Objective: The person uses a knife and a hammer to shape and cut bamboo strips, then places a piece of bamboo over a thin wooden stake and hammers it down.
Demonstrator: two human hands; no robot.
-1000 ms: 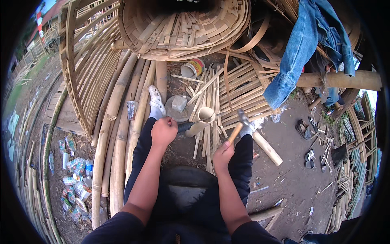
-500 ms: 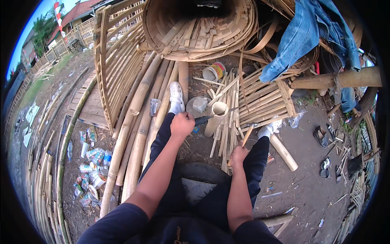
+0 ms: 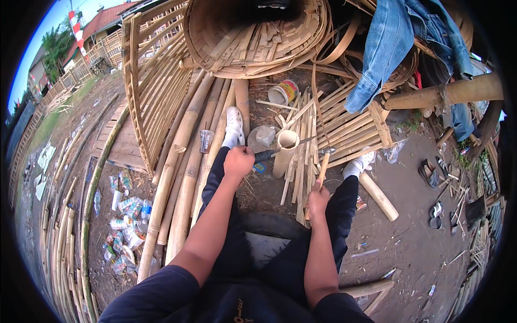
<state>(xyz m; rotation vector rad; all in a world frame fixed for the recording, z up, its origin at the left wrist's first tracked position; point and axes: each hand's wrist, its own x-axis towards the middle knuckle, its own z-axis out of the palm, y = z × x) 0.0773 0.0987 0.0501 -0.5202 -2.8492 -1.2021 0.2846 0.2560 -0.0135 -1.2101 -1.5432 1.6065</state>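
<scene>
My left hand (image 3: 239, 162) is closed round the dark handle of a knife (image 3: 264, 155). Its blade reaches rightward at the top of an upright bamboo tube (image 3: 284, 154), whose open end faces up; whether the edge is in the bamboo I cannot tell. In my right hand (image 3: 318, 202) is the pale wooden handle of a hammer (image 3: 323, 170). The metal hammer head lies just right of the tube, beyond the blade tip. Several split bamboo strips (image 3: 301, 183) lie behind and beside the tube.
Long bamboo poles (image 3: 180, 156) lie to my left, beside scattered plastic litter (image 3: 126, 220). A large woven basket (image 3: 258, 67) stands ahead, with a slatted bamboo panel (image 3: 353, 129) and blue denim (image 3: 379, 59) to the right. A cut bamboo piece (image 3: 378, 198) lies by my right foot.
My right hand has moved forward a little, and the hammer head has shifted away from me and slightly left. The left hand keeps its hold on the knife at the tube.
</scene>
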